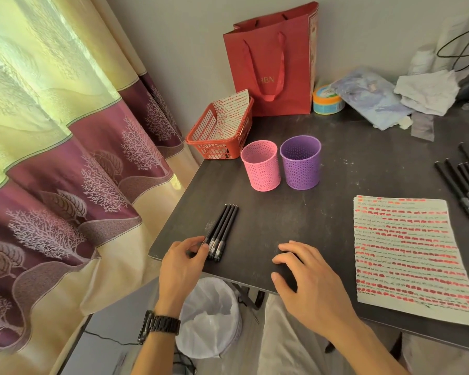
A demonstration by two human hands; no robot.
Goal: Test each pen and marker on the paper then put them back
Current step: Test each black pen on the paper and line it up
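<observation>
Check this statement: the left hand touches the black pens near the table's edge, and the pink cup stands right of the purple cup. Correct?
No: the head view shows the pink cup left of the purple cup; the left hand does touch the black pens.

Scene is lit by daylight filtered thru the curtain (52, 104) at left; its upper fabric is blown out to pale yellow-green. Wall (173, 36) & dark surface (322, 212) are softly, evenly lit, w/ only faint shadows cast. No glare is seen on the paper (406, 253). Wide-angle bending is seen at the edges. Far-right items are rendered slightly soft; centre is sharp.
</observation>
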